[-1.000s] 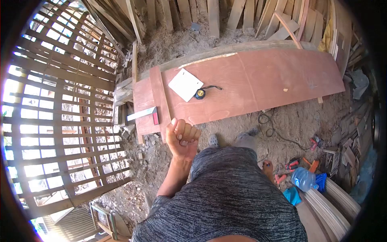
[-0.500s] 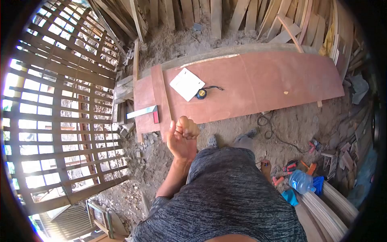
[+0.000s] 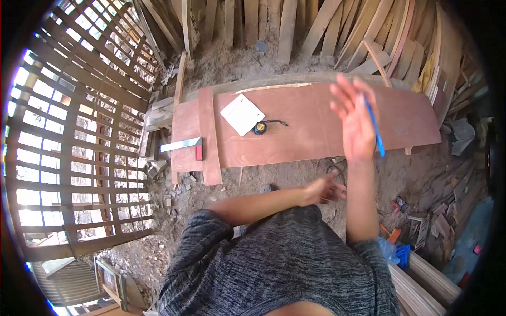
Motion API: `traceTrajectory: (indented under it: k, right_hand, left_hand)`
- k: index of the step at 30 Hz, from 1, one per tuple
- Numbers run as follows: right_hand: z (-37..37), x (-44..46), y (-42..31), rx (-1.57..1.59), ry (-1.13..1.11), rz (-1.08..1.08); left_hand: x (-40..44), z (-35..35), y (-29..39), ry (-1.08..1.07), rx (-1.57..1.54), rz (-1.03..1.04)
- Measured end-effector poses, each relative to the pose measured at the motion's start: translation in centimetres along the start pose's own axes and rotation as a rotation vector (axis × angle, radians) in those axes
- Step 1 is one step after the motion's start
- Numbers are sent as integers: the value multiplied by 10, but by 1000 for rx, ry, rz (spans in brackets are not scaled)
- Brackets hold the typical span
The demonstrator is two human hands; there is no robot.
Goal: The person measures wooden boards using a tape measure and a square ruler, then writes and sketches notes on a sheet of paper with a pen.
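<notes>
My right hand is raised over the right part of a reddish plywood sheet, palm showing, with a blue pen held at the thumb side. Its fingers are slightly smeared by motion. Across my body reaches my left hand, low by the sheet's near edge, its fingers apart and nothing seen in them. On the sheet lie a white paper pad and a dark tape measure with a black strap. A try square with a red-and-dark handle rests further left, near a narrow wooden strip.
Boards lean along the far side. A slatted wooden wall stands on the left. Wood scraps, an orange tool and a clear plastic bottle lie at the right, beside stacked strips.
My left hand has swung right and lowered, going from curled fingers to spread ones. My right hand, out of sight before, has come up over the sheet with the blue pen.
</notes>
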State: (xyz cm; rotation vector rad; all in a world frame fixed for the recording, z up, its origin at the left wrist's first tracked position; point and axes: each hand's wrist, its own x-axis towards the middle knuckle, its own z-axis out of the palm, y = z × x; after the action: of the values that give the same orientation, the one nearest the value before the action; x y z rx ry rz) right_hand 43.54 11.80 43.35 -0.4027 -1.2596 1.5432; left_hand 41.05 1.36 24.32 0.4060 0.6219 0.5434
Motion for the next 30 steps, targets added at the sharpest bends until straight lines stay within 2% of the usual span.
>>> traceTrajectory:
  k: [2, 4, 6, 7, 10, 12, 13, 14, 17, 20, 25, 28, 30]
  right_hand:
    - [31, 35, -10, 159, -83, -92]
    - [47, 57, -12, 273, -177, -116]
    - [56, 54, -3, 131, -152, -118]
    - [55, 49, 6, 60, -138, -111]
    - [36, 20, 58, -140, -86, -64]
    - [18, -8, 96, -169, -46, 175]
    - [3, -22, 122, -239, -61, 189]
    - [-10, -33, 138, -307, -77, 202]
    - [-25, -63, 137, -286, 42, 443]
    - [-45, -90, 143, -277, 140, 521]
    - [-63, -111, 151, -497, 50, 343]
    - [-71, -108, 151, -796, 1, 193]
    - [-78, -96, 144, -1013, -42, 187]
  left_hand:
    - [-21, 72, 15, 86, -109, 99]
    - [-20, 91, 19, -34, -218, 199]
    - [-11, 84, 20, -361, -327, 296]
    - [-9, 82, 12, -403, -426, 378]
    - [-9, 71, -3, -307, -630, 401]
    - [-9, 53, -9, -331, -781, 409]
    - [-9, 45, -12, -342, -852, 412]
    - [-8, 41, -14, -250, -884, 434]
    - [-2, 31, -22, 6, -979, 480]
    - [2, 24, -18, 191, -1069, 479]
    - [7, 20, -16, 441, -1120, 408]
    - [-1, 28, 3, 591, -978, 587]
    - [29, 14, -11, 477, -844, 683]
